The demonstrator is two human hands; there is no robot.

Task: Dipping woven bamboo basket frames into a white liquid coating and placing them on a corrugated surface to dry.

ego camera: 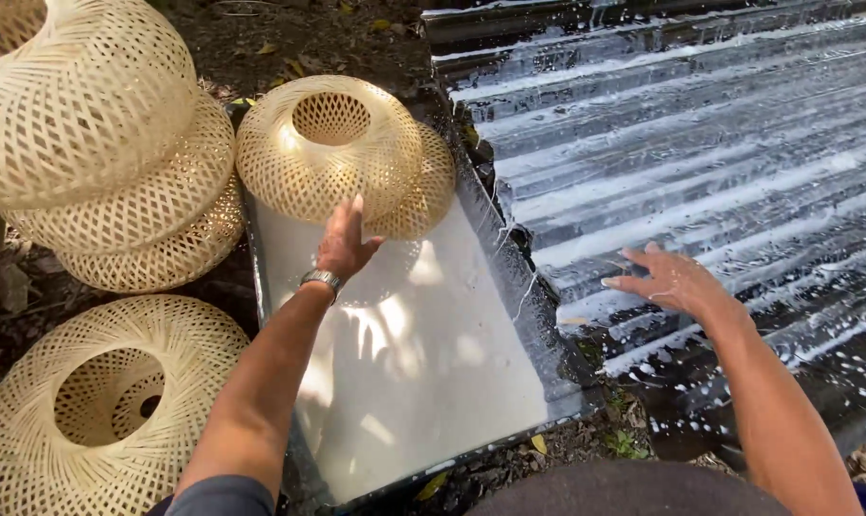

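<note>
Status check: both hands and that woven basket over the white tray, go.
Left hand open, fingertips on woven basket at tray far end. Right hand open, wet, over corrugated sheet. More baskets stacked left, clear of tray.

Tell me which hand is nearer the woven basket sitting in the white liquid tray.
Left. The left hand touches the basket at its lower edge, fingers spread. The right hand is off to the side, resting open on the wet corrugated metal sheet, well apart from the basket.
</note>
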